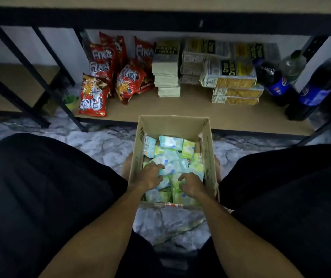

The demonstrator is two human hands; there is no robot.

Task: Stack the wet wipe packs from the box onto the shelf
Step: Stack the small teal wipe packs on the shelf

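Head view: a cardboard box (173,125) stands open on the marbled floor (100,141) at the centre of the frame, just below the front edge of the lowest shelf (160,111). It sits between the person's knees, which fill the lower left and lower right in dark cloth, with a bare foot showing at each side of the box. The wet wipe packs (170,142) all lie loose inside the box, a jumble of pale blue and green; none lies on the shelf.

Both hands reach into the near half of the box. The left hand (152,176) has its fingers curled over the edge of a light-blue pack (171,169) and seems to pinch it, though the dim light blurs the grip. The right hand (192,184) lies just beside it with bent fingers, tips down on the packs; I cannot tell whether it holds one.

On the shelf board, red snack bags (94,97) stand at upper left, beige stacked packets (166,77) in the middle, yellow cracker packs (229,78) to their right, and dark cola bottles (277,83) at the far right.
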